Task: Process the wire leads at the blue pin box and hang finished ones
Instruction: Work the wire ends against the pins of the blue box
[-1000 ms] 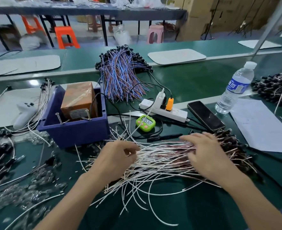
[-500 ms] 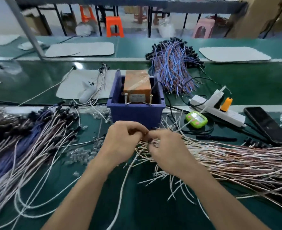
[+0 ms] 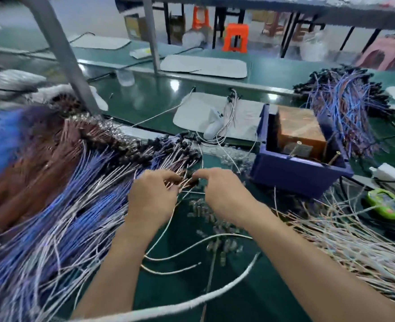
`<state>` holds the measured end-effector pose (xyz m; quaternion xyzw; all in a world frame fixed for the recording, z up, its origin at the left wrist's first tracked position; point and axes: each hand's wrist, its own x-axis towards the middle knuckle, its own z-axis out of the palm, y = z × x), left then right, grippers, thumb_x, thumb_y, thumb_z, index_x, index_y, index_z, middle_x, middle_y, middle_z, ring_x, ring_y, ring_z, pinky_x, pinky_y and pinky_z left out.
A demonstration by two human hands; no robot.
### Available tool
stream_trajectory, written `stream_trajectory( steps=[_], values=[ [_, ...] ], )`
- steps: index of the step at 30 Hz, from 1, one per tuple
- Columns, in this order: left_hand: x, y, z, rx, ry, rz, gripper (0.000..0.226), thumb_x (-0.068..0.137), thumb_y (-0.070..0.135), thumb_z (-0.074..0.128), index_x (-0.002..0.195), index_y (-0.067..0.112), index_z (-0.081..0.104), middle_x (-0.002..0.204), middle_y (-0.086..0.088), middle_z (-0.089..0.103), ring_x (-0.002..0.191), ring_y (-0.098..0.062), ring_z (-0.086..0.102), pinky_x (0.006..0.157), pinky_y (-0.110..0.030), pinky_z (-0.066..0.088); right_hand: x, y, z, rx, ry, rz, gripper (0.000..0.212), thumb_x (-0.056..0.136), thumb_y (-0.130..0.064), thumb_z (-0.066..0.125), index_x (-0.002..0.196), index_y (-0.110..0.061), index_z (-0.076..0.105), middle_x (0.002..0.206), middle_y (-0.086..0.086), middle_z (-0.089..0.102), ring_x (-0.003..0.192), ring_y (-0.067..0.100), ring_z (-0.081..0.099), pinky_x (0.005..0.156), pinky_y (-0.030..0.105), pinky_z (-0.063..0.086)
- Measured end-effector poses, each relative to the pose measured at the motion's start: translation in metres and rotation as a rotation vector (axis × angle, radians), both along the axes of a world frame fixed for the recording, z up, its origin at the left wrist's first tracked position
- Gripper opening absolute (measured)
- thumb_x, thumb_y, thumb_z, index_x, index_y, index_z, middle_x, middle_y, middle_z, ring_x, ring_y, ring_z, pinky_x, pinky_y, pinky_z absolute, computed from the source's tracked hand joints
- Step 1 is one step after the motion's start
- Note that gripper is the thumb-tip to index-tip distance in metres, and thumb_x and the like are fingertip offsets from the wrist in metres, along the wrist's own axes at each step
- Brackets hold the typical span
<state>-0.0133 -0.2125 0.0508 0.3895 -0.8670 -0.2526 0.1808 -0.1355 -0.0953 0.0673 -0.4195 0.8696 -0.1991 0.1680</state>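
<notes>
Item: wire leads (image 3: 185,181), pinched between our left hand (image 3: 151,201) and right hand (image 3: 224,194); blue pin box (image 3: 294,176) at two o'clock; we should square the tips first.

taped brown block (image 3: 301,133) in blue plastic pin box (image 3: 291,180) | blue and white wire leads (image 3: 71,205) at box's 9 o'clock | green plastic timer (image 3: 388,204) at box's 4 o'clock
</notes>
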Motion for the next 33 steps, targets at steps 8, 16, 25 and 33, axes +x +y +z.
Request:
stream_trajectory(
  steps=[8,16,25,33],
  values=[
    [-0.001,0.001,-0.002,-0.072,0.023,-0.057,0.028,0.087,0.025,0.077,0.115,0.03,0.079,0.111,0.001,0.076,0.104,-0.024,0.067,0.094,-0.038,0.053,-0.015,-0.034,-0.001,0.095,0.236,0.113,0.05,0.086,0.004,0.051,0.123,-0.025,0.067,0.109,0.009,0.063,0.106,0.029,0.058,0.092,0.038,0.05],
    [-0.008,0.005,-0.002,-0.127,0.039,-0.136,0.033,0.081,0.022,0.085,0.113,0.026,0.079,0.114,0.009,0.074,0.112,-0.017,0.063,0.104,-0.038,0.046,-0.017,-0.019,0.016,0.018,0.377,0.103,0.022,0.088,-0.005,0.068,0.104,-0.02,0.068,0.096,0.004,0.06,0.079,0.02,0.043,0.074,0.03,0.036],
    [-0.034,0.02,0.028,0.542,0.58,-0.218,0.034,0.089,0.017,0.08,0.098,0.05,0.078,0.097,0.013,0.08,0.09,-0.006,0.074,0.081,-0.027,0.061,-0.009,0.017,0.077,-0.22,0.501,0.084,0.049,0.08,0.006,0.068,0.119,-0.021,0.057,0.117,-0.001,0.059,0.102,0.02,0.053,0.08,0.028,0.04],
    [-0.03,0.029,0.069,0.762,0.415,-0.318,0.025,0.085,0.003,0.077,0.085,0.027,0.085,0.072,-0.012,0.076,0.067,-0.015,0.066,0.067,-0.025,0.053,-0.013,0.102,0.099,-0.373,0.547,-0.098,0.024,0.088,0.006,0.071,0.102,-0.013,0.072,0.102,-0.004,0.061,0.078,0.018,0.06,0.068,0.037,0.059]
  ],
)
